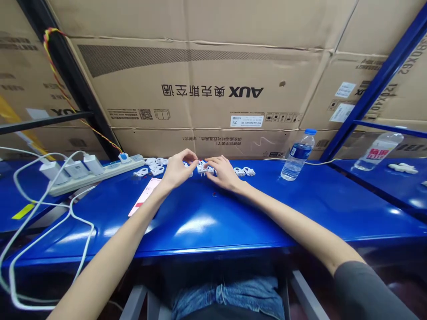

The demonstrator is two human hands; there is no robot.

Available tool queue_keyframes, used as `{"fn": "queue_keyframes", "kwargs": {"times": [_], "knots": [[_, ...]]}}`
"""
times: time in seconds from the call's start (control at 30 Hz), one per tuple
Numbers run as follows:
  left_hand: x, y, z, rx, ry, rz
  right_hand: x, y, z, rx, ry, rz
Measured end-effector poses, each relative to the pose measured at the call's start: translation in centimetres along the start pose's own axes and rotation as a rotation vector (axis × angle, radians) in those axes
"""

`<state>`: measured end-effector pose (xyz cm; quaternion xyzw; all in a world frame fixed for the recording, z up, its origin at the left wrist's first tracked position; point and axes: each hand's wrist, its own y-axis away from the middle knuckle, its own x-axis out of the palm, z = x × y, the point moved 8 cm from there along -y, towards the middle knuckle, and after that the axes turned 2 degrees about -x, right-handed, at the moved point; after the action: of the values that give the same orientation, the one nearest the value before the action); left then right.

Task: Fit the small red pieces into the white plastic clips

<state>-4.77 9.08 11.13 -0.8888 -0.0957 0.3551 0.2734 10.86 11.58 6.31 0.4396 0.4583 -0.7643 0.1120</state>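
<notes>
My left hand [180,170] is over the far middle of the blue table, its thumb and index finger curled towards each other. Whatever sits between those fingertips, if anything, is too small to name; a tiny red bit shows beside them. My right hand [222,172] has its fingers closed around a small white plug [201,169] whose metal pins point towards me. Partly behind my left hand lies another white piece. More white plugs with ring-shaped handles [156,168] lie in a cluster to the left, and a couple of similar white plugs [245,172] lie right of my right hand.
A lit phone [144,198] lies left of my left forearm. The power strip [100,174] holds several white chargers with trailing cables. A water bottle [298,155] stands to the right, a second bottle [378,151] beyond the blue post. Cardboard boxes [207,66] wall the back.
</notes>
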Motion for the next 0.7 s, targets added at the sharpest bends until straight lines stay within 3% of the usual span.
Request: {"fn": "queue_keyframes", "kwargs": {"times": [0.3,0.7], "knots": [[2.0,1.1,-1.0,0.018,0.044,0.086,-3.2,3.4,1.2,-0.035,0.022,-0.053],[2.2,1.4,-1.8,0.088,0.021,0.103,-4.4,3.5,2.4,-0.033,0.085,-0.126]]}}
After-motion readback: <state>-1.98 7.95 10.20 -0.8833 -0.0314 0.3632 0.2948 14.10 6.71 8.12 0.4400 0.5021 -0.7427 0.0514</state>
